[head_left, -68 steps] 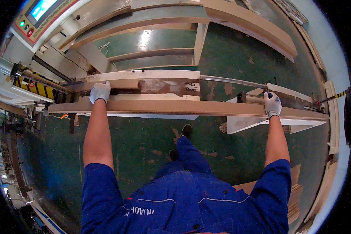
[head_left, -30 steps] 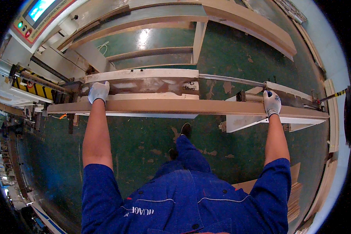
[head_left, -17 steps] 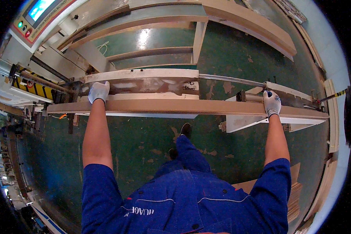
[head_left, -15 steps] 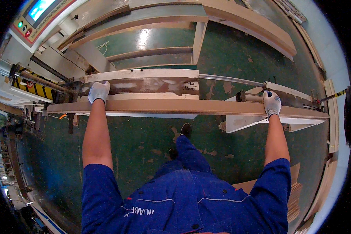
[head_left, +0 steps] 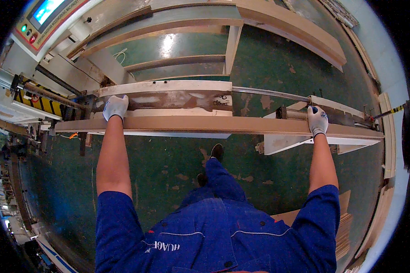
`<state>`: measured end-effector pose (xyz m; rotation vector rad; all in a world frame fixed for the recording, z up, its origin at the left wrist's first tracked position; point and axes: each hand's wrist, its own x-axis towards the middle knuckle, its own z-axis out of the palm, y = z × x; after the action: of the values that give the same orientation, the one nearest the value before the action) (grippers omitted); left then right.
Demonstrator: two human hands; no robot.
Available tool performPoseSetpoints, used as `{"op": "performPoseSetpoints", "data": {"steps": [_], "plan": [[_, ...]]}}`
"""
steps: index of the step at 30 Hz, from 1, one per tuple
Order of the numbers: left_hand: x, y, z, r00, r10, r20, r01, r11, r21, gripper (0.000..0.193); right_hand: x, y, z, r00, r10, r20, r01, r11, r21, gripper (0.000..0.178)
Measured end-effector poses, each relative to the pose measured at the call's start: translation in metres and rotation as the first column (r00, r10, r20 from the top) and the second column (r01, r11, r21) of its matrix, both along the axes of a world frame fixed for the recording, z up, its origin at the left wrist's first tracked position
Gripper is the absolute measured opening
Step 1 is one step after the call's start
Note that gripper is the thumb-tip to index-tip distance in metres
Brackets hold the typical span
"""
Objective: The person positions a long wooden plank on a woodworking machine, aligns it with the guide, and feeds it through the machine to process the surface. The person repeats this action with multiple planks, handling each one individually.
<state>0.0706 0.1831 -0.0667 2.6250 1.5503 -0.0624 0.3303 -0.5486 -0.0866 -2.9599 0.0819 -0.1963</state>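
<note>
A long brown wooden board [head_left: 205, 123], seemingly several thin layers stacked, lies crosswise in front of me on the machine's supports. My left hand [head_left: 116, 107], in a white work glove, is closed over its far edge towards the left end. Near the right end my right hand [head_left: 318, 120], gloved too, grips the same board, its fingers curled over the far side. The fingertips of both hands are hidden. Behind the board runs a worn brown and white machine bed [head_left: 177, 100], close to the fingers of my left hand.
A control panel [head_left: 41, 20] with a lit screen and buttons stands at the far left. A metal rod [head_left: 273, 93] links the bed to the right-hand support [head_left: 284, 141]. Beyond are a wooden frame [head_left: 177, 59] and long boards [head_left: 300, 29]. Stacked sheets [head_left: 344, 232] lie near my right elbow.
</note>
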Motion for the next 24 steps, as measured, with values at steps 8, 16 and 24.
{"op": "performPoseSetpoints", "data": {"steps": [8,16,24], "plan": [[-0.003,0.008,-0.009,1.000,-0.014,0.017,0.014,1.000,0.023,0.063,0.001,0.001,-0.001,1.000,0.016,0.004,-0.016,1.000,-0.005,0.046],[-0.003,0.003,-0.002,1.000,-0.015,0.011,0.014,1.000,0.012,0.062,0.002,-0.001,-0.003,0.999,0.033,0.015,-0.033,0.999,-0.002,0.046],[-0.002,-0.002,0.000,1.000,0.000,0.016,0.000,1.000,0.022,0.063,0.001,-0.001,-0.001,1.000,0.007,-0.010,-0.007,1.000,0.016,0.047]]}}
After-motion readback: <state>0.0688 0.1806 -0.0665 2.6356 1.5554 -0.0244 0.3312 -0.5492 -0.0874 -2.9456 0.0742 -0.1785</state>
